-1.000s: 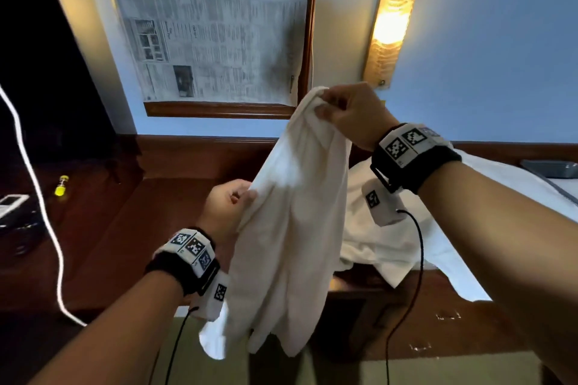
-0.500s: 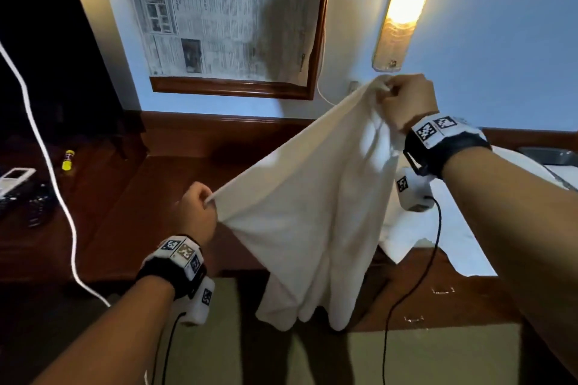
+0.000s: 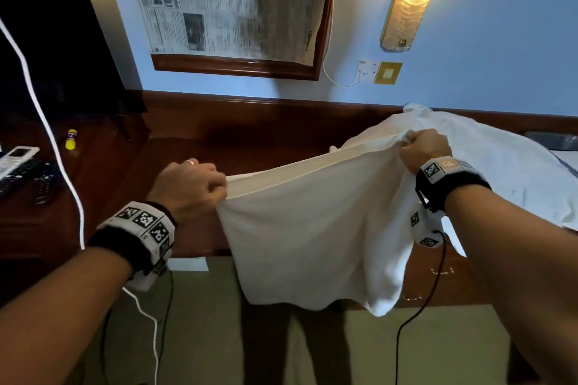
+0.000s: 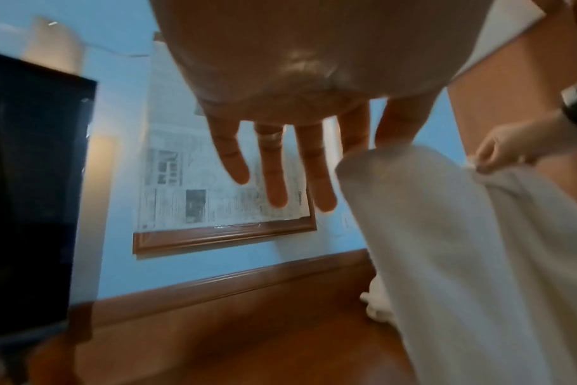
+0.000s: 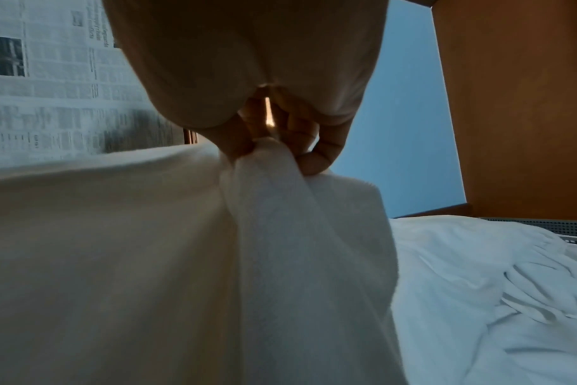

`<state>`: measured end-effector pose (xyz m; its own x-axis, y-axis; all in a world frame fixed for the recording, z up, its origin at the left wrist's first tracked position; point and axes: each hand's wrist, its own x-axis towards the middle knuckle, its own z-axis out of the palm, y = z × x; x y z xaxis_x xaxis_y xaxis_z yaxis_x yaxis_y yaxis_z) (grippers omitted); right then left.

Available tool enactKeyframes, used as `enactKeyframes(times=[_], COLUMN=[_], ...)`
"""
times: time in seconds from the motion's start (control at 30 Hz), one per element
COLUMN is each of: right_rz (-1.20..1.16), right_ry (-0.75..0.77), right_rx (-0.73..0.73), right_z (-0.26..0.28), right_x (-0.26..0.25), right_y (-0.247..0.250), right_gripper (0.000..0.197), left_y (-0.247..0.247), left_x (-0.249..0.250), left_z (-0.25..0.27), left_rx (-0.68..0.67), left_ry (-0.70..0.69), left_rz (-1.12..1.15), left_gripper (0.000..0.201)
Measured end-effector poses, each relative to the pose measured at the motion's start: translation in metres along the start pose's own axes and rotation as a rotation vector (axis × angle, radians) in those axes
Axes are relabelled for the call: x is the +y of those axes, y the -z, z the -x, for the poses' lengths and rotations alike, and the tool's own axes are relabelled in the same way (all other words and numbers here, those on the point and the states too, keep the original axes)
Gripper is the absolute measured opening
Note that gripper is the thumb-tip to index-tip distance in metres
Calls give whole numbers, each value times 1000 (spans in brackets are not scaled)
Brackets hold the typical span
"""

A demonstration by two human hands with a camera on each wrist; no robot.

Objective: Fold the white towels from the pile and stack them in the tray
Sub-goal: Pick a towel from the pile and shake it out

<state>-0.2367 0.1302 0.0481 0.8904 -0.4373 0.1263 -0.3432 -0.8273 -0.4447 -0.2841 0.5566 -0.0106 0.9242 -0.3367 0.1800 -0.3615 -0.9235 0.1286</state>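
Your left hand [image 3: 190, 187] pinches one top corner of a white towel [image 3: 316, 237]. In the left wrist view your thumb and first finger hold the cloth, and your other fingers [image 4: 275, 166] point out straight.

Your right hand [image 3: 423, 147] has its fingers curled tight around the other top corner, and the cloth bunches up there. Your two hands are well apart, with the right one a bit higher than the left. The top edge of the towel is stretched between them, and the rest hangs down below your hands, in front of the brown desk [image 3: 194, 150].

Just behind and past your right hand sits the pile of white towels [image 3: 506, 166] on the desk. A grey tray [image 3: 553, 141] shows beyond the pile, farther to the right.
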Motion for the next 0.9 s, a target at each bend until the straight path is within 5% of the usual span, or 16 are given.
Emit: enactKeyframes(times=[0.07,0.13,0.23,0.33,0.67,0.9], right_rz=[-13,-15,-43,-93,-150,-279], right_ry=[0,22,65,122,-174,-203], right_rx=[-26,-52,-106,-161,-92,121], right_z=[6,15,26,37,61,48], right_x=[4,7,14,26,108,99], right_y=[-7,-17,-40,-63,-104,-113], right_gripper=[19,21,24,24,22,22], left_y=[1,-9,-27,-36,-70,-61], left_x=[-3,-11,-12,-23,-140,-180], left_z=[2,6,9,4,42,54], left_rx=[-151,-87,282,573,193,321], left_ry=[81,167,345,555,985,1031], left_rz=[-216,-115,388,580,417,523], left_gripper=[53,45,21,16,43,40])
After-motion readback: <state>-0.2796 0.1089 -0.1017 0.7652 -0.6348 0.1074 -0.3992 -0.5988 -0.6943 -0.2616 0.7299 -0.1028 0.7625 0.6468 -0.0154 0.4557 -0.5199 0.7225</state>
